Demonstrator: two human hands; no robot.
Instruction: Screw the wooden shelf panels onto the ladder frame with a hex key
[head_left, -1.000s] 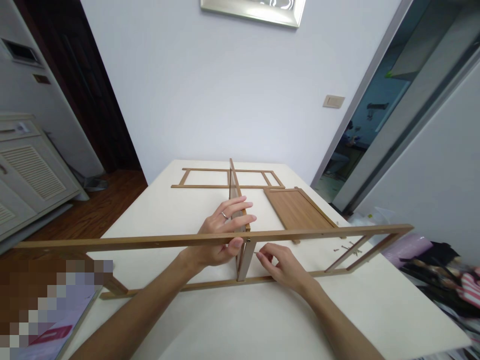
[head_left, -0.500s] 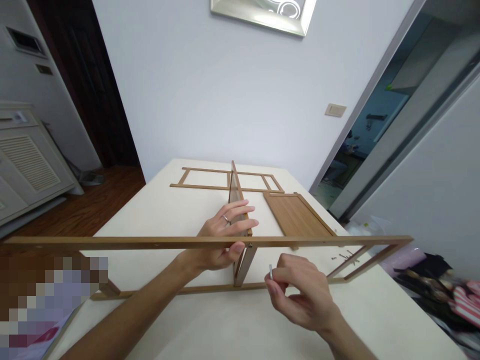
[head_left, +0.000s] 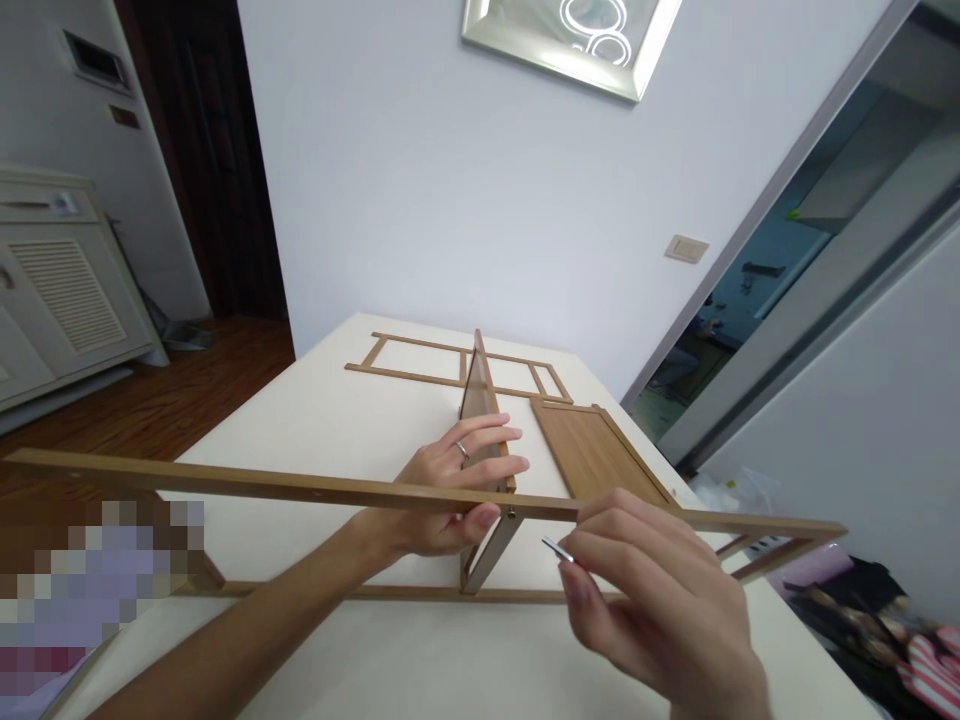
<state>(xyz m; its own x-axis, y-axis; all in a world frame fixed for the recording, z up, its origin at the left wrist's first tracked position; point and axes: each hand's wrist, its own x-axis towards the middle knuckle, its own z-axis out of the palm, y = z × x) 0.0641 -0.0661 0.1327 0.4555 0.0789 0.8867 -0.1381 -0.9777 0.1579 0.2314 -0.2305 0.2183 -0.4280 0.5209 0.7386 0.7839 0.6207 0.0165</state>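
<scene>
A long wooden frame (head_left: 300, 488) stands on its edge across the near part of the table, tilting slightly down to the right in view. Behind it an upright wooden panel (head_left: 476, 390) meets its top rail, where a screw head (head_left: 512, 513) shows. My left hand (head_left: 442, 485) is closed around this joint, fingers over the panel and thumb below the rail. Between the thumb and forefinger of my right hand (head_left: 667, 590) is a thin metal hex key (head_left: 556, 549). Its visible end points left toward the screw, apart from it; the rest is hidden by my fingers.
A second wooden frame (head_left: 405, 374) lies flat near the wall. To the right lies a wooden panel (head_left: 600, 450). The white table (head_left: 420, 660) fills the middle, with bags and clothing (head_left: 855, 600) beyond its right edge.
My right hand has risen closer to the top rail, and the hex key has swung from upright to pointing left. My left hand keeps its hold. The camera view has shifted and tilted slightly.
</scene>
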